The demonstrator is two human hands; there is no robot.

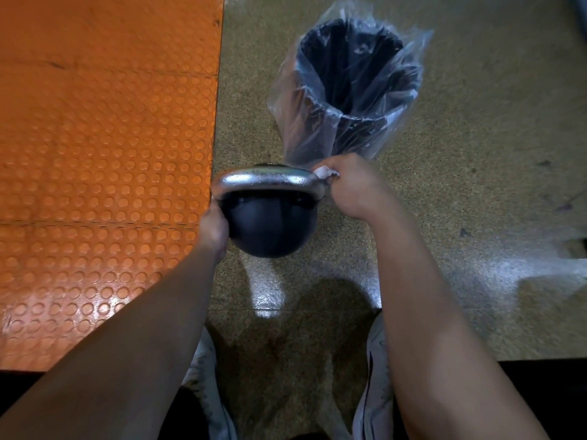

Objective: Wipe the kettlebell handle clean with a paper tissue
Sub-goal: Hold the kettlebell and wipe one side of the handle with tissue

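Note:
A black kettlebell [270,227] with a shiny silver handle [263,181] is in the middle of the view, over the speckled floor. My left hand [213,228] holds its left side, just below the handle's left end; the fingers are hidden behind the ball. My right hand [352,188] grips a white paper tissue [324,173] wrapped against the handle's right end. Only a small crumpled bit of tissue shows between my fingers and the metal.
A black bin [352,90] lined with a clear plastic bag stands just behind the kettlebell. An orange studded mat [104,173] covers the floor on the left. My shoes [374,392] show at the bottom.

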